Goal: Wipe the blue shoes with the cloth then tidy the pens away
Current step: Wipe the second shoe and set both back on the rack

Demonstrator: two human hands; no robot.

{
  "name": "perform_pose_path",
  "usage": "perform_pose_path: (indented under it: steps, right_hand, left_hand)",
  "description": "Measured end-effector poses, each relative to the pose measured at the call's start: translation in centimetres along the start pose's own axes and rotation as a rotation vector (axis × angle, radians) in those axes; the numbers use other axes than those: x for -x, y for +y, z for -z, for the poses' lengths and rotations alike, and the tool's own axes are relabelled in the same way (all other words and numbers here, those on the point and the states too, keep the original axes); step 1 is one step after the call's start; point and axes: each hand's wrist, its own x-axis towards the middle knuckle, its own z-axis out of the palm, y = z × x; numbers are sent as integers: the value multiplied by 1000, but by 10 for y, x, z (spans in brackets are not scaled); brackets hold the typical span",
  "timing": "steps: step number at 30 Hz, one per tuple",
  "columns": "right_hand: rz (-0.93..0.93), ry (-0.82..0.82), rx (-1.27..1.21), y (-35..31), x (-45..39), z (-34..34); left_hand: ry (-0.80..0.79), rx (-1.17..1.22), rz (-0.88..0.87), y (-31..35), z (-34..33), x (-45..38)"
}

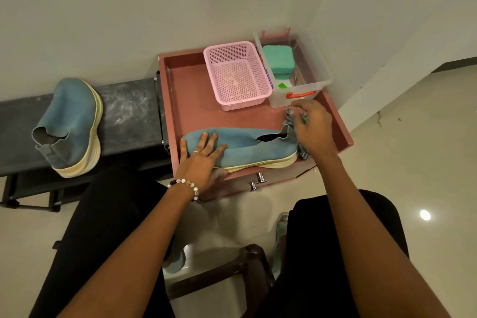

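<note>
On a pink wooden tray-top cabinet (180,90) in a white-walled corner, the left hand (201,160) presses spread fingers on a blue knit shoe (247,147). The right hand (312,124) grips a striped cloth (304,150) at its heel. The second blue shoe (69,124) stands on a dark bench (129,111).

Left hand (204,160): lay flat on the toe of a blue shoe (247,148), fingers (212,139) spread.
Right hand (311,124): gripped a striped cloth (291,117) at that shoe's heel.
Shoe's place: on its side in a pink tray (185,90).
Tray, far end: pink basket (236,75), clear box (304,70).
Second shoe (71,124): upright on the dark table (129,111), well apart.
</note>
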Motion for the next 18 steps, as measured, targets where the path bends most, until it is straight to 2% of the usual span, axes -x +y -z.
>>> perform_pose_path:
  steps: [3,5,7,10,13,16,18]
  right_hand:
    - [243,-258,110,-17,0,-14]
    - [283,-436,342,-16,4,-30]
    - [260,-524,545,-11,6,-37]
    - [119,-512,488,-11,2,-36]
    - [118,-402,495,-15,3,-34]
    - [45,-377,353,-13,7,-32]
    - [-43,-375,215,-10,9,-31]
  left_hand:
    - [115,19,12,1,-7,-3]
    - [281,-33,-31,2,-11,0]
    - [463,-89,-41,2,-14,2]
    - [657,-65,27,4,-16,5]
    - [765,10,172,3,-10,4]
    - [796,148,241,6,3,5]
    - [738,237,273,16,13,9]
